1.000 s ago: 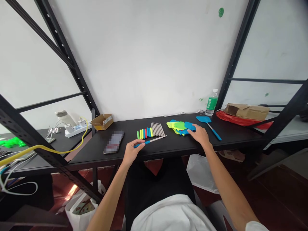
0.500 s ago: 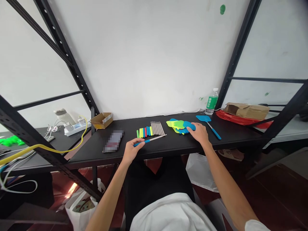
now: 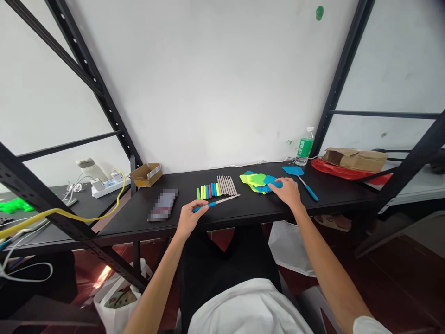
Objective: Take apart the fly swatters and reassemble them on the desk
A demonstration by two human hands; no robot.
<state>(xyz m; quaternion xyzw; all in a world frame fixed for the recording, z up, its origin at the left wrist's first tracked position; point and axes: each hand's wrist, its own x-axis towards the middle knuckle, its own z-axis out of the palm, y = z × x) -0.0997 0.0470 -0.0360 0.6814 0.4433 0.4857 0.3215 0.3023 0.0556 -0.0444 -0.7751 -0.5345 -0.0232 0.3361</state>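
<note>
The work looks to be near its start, judging by how the parts lie. One blue spatula-shaped piece [image 3: 302, 180] rests on the black table [image 3: 250, 208] beyond the right hand [image 3: 289, 191], its flat head, rod and handle joined — the only whole one in sight. A second is part-built: the left hand [image 3: 189, 214] grips a blue handle [image 3: 211, 204] between thumb and fingers, with a metal rod [image 3: 227, 200] fixed in it and pointing toward the right; no head sits on the rod's far end. The right hand is drawn narrow around a blue flat head [image 3: 273, 180] at the near right edge of the pile of heads [image 3: 257, 178]; whether that head is lifted clear of the pile, one cannot tell.

Much seems left. Loose handles [image 3: 210, 190] in green, yellow, blue and red lie in a row just beyond the left hand, and bare rods [image 3: 227, 185] lie side by side next to them — all unjoined. The pile holds more yellow, green and blue heads, overlapping too closely to count.
</note>
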